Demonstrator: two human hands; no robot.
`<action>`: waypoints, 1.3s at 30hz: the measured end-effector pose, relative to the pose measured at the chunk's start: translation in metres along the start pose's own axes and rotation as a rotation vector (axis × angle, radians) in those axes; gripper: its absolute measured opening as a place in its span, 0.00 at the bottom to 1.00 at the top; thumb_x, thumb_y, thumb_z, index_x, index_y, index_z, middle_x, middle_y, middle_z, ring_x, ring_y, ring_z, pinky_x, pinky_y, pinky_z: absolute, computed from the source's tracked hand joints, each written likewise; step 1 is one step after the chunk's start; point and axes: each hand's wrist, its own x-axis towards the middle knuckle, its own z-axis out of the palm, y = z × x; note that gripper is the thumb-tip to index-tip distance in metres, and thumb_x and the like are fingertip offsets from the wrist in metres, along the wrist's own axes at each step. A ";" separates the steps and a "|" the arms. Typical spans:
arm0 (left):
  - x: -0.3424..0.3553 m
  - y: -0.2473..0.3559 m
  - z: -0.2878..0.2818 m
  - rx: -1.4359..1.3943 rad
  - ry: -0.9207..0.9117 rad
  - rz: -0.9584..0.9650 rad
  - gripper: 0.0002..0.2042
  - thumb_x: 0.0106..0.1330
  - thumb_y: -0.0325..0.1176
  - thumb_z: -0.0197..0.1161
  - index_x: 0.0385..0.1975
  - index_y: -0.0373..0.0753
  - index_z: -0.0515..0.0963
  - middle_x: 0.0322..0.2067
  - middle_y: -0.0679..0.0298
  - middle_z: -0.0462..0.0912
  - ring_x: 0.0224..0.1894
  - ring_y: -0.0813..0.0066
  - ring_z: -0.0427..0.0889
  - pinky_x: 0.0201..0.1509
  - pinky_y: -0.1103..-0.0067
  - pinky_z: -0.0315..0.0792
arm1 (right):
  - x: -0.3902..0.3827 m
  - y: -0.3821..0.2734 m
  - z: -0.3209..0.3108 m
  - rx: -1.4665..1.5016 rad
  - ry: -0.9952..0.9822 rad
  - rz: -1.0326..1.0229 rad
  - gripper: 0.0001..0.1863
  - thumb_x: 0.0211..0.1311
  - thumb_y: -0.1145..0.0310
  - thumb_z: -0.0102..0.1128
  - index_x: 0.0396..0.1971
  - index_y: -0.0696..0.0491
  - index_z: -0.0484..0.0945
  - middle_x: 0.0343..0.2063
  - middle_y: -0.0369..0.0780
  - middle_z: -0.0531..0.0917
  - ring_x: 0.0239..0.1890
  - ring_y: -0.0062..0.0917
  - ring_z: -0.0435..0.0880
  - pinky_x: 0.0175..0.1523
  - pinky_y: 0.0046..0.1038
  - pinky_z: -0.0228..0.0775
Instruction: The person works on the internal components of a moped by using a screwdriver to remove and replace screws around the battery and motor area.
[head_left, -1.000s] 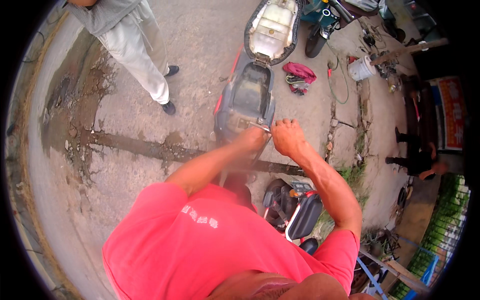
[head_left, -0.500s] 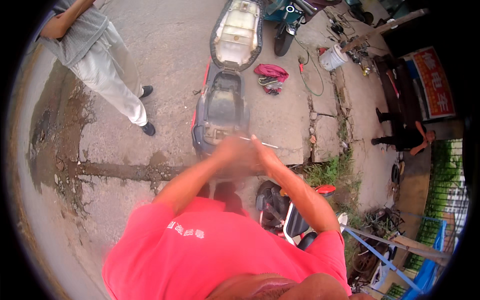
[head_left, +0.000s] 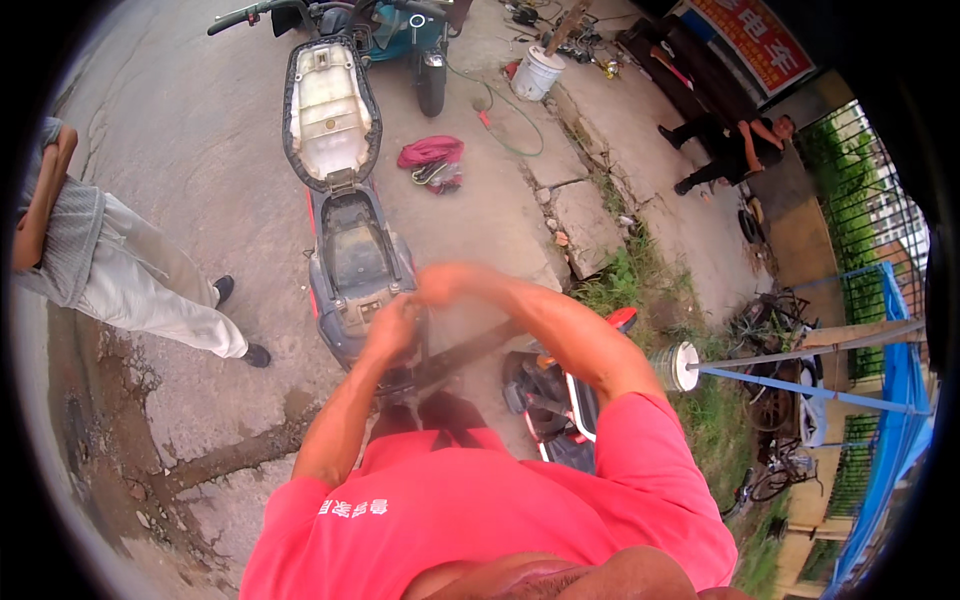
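Left hand (head_left: 397,320): fingers curling at the scooter's (head_left: 345,338) near right edge; any pinched item not showing. Right hand (head_left: 447,284): hovering farther right, blurring; grip unreadable. Scooter: lying left of the grip, left hand being nearer, long axis running near to far-left. Seat (head_left: 330,112): standing open beyond.

Concrete ground (head_left: 485,220): raised-seat scooter (head_left: 352,250), pink cloth (head_left: 430,151), white bucket (head_left: 537,76).
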 end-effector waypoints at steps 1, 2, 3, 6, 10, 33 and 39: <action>0.000 -0.009 -0.002 0.012 0.031 0.015 0.17 0.75 0.41 0.55 0.58 0.43 0.80 0.49 0.44 0.85 0.53 0.42 0.84 0.57 0.61 0.77 | -0.005 -0.037 -0.020 -0.166 -0.063 0.072 0.18 0.63 0.58 0.59 0.41 0.53 0.90 0.38 0.42 0.91 0.39 0.32 0.91 0.41 0.37 0.80; -0.001 -0.014 -0.003 0.023 0.058 0.035 0.17 0.75 0.41 0.55 0.58 0.43 0.80 0.49 0.44 0.85 0.54 0.42 0.83 0.57 0.61 0.77 | -0.014 -0.069 -0.037 -0.334 -0.118 0.150 0.17 0.63 0.58 0.60 0.41 0.52 0.90 0.39 0.42 0.92 0.42 0.33 0.91 0.42 0.38 0.80; 0.000 -0.017 -0.003 0.059 0.032 -0.019 0.17 0.75 0.40 0.55 0.58 0.43 0.80 0.50 0.44 0.85 0.54 0.43 0.83 0.58 0.61 0.77 | -0.022 -0.090 -0.046 -0.421 -0.112 0.156 0.16 0.63 0.58 0.61 0.42 0.51 0.90 0.41 0.42 0.91 0.44 0.33 0.91 0.44 0.38 0.80; -0.003 -0.017 -0.008 0.225 0.026 0.067 0.18 0.72 0.36 0.56 0.59 0.44 0.79 0.53 0.48 0.84 0.56 0.45 0.83 0.59 0.63 0.78 | -0.033 -0.113 -0.046 -0.662 -0.017 0.082 0.15 0.63 0.59 0.63 0.43 0.49 0.91 0.45 0.41 0.91 0.49 0.33 0.90 0.48 0.38 0.78; 0.013 -0.060 0.026 0.022 0.247 0.299 0.17 0.73 0.34 0.55 0.60 0.44 0.75 0.40 0.42 0.85 0.44 0.37 0.84 0.44 0.56 0.79 | 0.009 -0.055 0.003 -0.705 0.264 -0.115 0.12 0.63 0.62 0.63 0.42 0.47 0.90 0.44 0.42 0.90 0.50 0.33 0.88 0.51 0.38 0.74; 0.006 -0.028 0.011 0.161 0.098 -0.173 0.20 0.75 0.48 0.55 0.54 0.40 0.80 0.43 0.40 0.85 0.51 0.37 0.82 0.53 0.53 0.74 | -0.049 -0.038 -0.002 0.456 0.353 0.154 0.38 0.69 0.36 0.48 0.29 0.58 0.89 0.30 0.52 0.88 0.39 0.48 0.88 0.46 0.47 0.78; -0.004 -0.013 0.010 0.405 0.051 -0.143 0.19 0.72 0.45 0.58 0.53 0.38 0.81 0.48 0.41 0.84 0.54 0.37 0.81 0.55 0.55 0.74 | -0.058 -0.052 -0.023 0.000 0.262 -0.039 0.19 0.60 0.56 0.62 0.35 0.58 0.90 0.36 0.50 0.90 0.42 0.46 0.90 0.46 0.45 0.81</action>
